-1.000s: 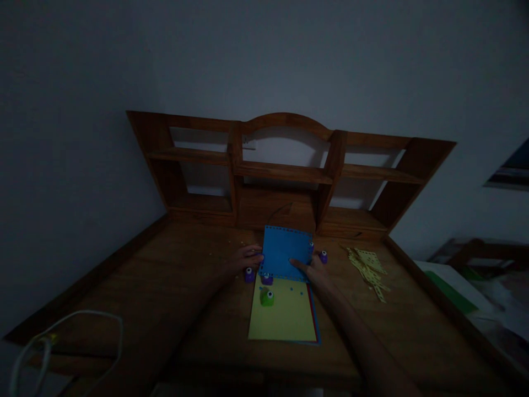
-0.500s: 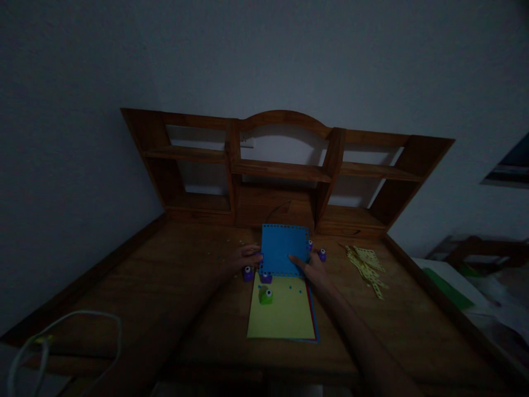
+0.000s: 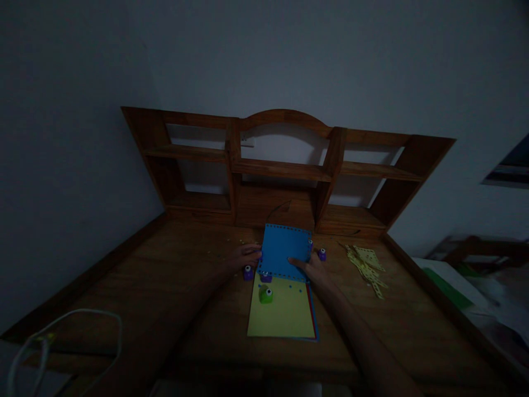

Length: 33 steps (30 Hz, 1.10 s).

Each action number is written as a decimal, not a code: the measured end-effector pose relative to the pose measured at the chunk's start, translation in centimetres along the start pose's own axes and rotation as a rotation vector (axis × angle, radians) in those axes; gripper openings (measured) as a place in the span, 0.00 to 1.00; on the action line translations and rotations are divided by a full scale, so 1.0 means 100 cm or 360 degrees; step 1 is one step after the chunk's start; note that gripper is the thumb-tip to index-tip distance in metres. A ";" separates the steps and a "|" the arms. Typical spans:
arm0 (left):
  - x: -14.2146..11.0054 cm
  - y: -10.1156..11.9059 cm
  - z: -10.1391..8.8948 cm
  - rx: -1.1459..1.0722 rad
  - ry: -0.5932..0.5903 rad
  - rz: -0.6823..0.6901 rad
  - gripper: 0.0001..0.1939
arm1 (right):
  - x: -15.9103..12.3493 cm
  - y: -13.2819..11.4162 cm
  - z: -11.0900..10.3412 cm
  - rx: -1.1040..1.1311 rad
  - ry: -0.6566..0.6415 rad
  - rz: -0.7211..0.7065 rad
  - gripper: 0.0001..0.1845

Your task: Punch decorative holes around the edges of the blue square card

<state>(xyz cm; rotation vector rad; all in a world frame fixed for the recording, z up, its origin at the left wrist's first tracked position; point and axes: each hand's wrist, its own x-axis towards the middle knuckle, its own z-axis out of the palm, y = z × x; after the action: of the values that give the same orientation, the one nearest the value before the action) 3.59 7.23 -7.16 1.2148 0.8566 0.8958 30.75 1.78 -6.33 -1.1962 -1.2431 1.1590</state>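
A blue paper sheet (image 3: 285, 248) with small holes punched along its edges lies tilted over the top of a stack of coloured paper, whose top sheet is yellow (image 3: 281, 320). My left hand (image 3: 243, 258) is closed at the blue sheet's left edge on a small purple craft punch (image 3: 260, 256), mostly hidden by the fingers. My right hand (image 3: 312, 268) grips the sheet's lower right part, index finger stretched across it. A green punch (image 3: 266, 295) rests on the yellow sheet, and a purple punch (image 3: 266, 277) sits by the blue sheet's lower edge.
More purple punches stand beside my left hand (image 3: 248, 272) and right hand (image 3: 322, 254). Punched yellow paper strips (image 3: 367, 262) lie at the right. A wooden shelf unit (image 3: 281, 170) closes off the desk's back. A white cable (image 3: 82, 311) loops at the lower left.
The blue sheet has turned slightly clockwise, its top edge shifting right and its lower right corner dropping. Both hands have hardly moved.
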 end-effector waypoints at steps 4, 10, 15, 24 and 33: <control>0.000 0.000 0.001 -0.0006 0.0040 -0.0032 0.33 | -0.002 0.002 0.004 0.0137 0.0013 0.0102 0.34; 0.000 0.001 0.003 -0.0036 0.0022 -0.0032 0.30 | -0.003 0.002 0.007 0.0226 0.0003 0.0209 0.32; 0.000 0.004 0.004 -0.0147 0.0044 -0.0136 0.27 | -0.004 0.001 0.009 0.0293 0.0029 0.0260 0.31; -0.001 0.007 0.005 -0.0148 0.0099 -0.0231 0.25 | -0.009 -0.009 0.010 0.0487 -0.0135 0.0346 0.27; -0.005 0.006 0.006 -0.0122 0.0133 -0.0175 0.29 | -0.010 -0.012 0.011 0.0474 -0.0190 0.0337 0.25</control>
<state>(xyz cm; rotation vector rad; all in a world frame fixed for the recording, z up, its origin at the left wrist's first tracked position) 3.91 6.65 -6.41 1.0596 0.9386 0.8874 29.60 0.76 -5.15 -1.0632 -1.0029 1.5322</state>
